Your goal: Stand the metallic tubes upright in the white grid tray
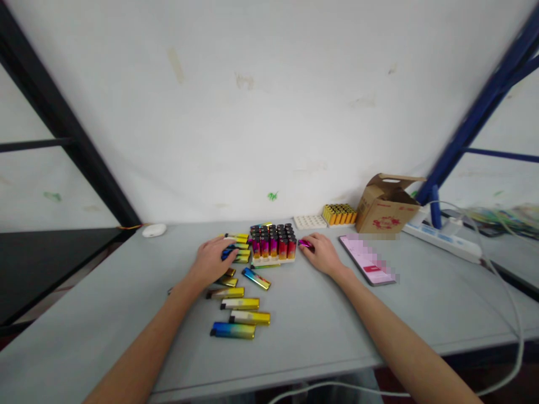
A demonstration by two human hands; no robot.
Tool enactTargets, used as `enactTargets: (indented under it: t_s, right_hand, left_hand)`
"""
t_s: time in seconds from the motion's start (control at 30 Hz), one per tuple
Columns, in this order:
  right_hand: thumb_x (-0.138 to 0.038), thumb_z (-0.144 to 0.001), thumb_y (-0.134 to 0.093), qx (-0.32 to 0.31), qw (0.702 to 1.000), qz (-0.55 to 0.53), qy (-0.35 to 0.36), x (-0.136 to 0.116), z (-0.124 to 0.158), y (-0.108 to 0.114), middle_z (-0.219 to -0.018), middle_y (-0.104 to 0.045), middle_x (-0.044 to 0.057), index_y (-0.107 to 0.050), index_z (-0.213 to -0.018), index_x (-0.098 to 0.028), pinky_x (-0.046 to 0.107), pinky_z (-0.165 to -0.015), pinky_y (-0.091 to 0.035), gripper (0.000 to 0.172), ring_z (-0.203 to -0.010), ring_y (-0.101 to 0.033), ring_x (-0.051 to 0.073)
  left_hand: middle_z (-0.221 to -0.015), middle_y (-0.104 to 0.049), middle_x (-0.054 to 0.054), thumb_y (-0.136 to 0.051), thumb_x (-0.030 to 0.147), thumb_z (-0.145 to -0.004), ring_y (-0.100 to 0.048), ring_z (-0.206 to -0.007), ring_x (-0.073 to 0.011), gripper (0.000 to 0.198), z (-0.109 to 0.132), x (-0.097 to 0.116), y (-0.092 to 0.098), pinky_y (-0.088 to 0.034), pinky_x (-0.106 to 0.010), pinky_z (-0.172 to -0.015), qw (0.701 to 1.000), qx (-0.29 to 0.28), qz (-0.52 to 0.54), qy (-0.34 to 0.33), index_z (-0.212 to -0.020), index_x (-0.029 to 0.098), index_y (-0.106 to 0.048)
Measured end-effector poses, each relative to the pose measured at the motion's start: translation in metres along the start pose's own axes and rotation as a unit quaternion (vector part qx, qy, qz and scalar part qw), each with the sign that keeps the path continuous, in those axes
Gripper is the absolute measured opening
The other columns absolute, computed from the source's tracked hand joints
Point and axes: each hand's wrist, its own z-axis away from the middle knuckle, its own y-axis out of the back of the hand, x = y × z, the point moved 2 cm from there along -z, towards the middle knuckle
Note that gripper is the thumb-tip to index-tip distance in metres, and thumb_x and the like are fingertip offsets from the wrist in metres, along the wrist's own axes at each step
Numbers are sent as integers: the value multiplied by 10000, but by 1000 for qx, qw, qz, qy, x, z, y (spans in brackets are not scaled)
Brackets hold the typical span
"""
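Several lighters with black tops stand upright in a white holder (274,260) at the middle of the desk. Left of it, my left hand (211,259) rests over a group of yellow and blue lighters (242,253), its fingers curved round one of them. My right hand (322,253), right of the holder, pinches a purple lighter (306,244) between thumb and fingers. Nearer me lie more loose lighters: a blue and red one (256,278), white and yellow ones (250,318), and a blue and yellow one (233,330) closest to the front edge.
An empty white holder (310,223) and a holder of yellow lighters (339,215) stand near the wall. Right of them are an open cardboard box (385,210), a power strip (444,241) and a phone (366,261). A white case (154,230) lies at the back left.
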Motion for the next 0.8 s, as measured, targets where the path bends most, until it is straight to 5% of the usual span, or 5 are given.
enactTargets:
  t_s: [0.1,0.2,0.37,0.53,0.8]
  right_hand:
    - [-264,-869,-485,9,998,-56,18,3,0,1,-1185,-634,149,-589,-1244,-125,431,-1009,-392,413,-1121,-552,281]
    - [-192,-767,-512,-13,983,-166,77,4,1,1,-1393,-516,166,-327,-1465,-120,476,-1094,-329,726,-1293,-456,290]
    - [-271,-653,-725,-88,966,-225,97,-9,0,-2,-1479,-416,209,-190,-1516,-119,499,-1114,-306,1026,-1349,-406,337]
    - [-494,-706,-754,-47,972,-206,106,-30,-5,-7,-1361,-559,145,-410,-1406,-190,516,-1090,-317,837,-1240,-518,317]
    - [-505,-610,-832,-12,972,-223,76,-27,-2,-7,-1220,-639,134,-557,-1243,-158,496,-1091,-326,772,-1143,-582,287]
  left_hand:
    - [-1341,-602,-158,-518,566,-840,-526,-1267,-323,626,2,14,2,-366,-477,-1096,999,-12,40,-27,-1293,137,-569]
    - [-1389,-564,-149,-576,592,-805,-519,-1277,-324,703,4,27,5,-372,-472,-1092,995,-34,83,-43,-1351,154,-510]
    - [-1414,-541,-141,-673,521,-765,-505,-1288,-328,785,3,45,8,-386,-478,-1071,990,-71,111,-40,-1426,176,-426]
    - [-1322,-619,-140,-726,454,-733,-573,-1204,-343,757,-6,53,5,-437,-469,-1007,990,-86,104,-31,-1390,176,-470]
    - [-1273,-651,-134,-771,468,-687,-578,-1178,-355,715,-13,53,3,-405,-489,-1035,992,-68,99,-34,-1290,153,-552]
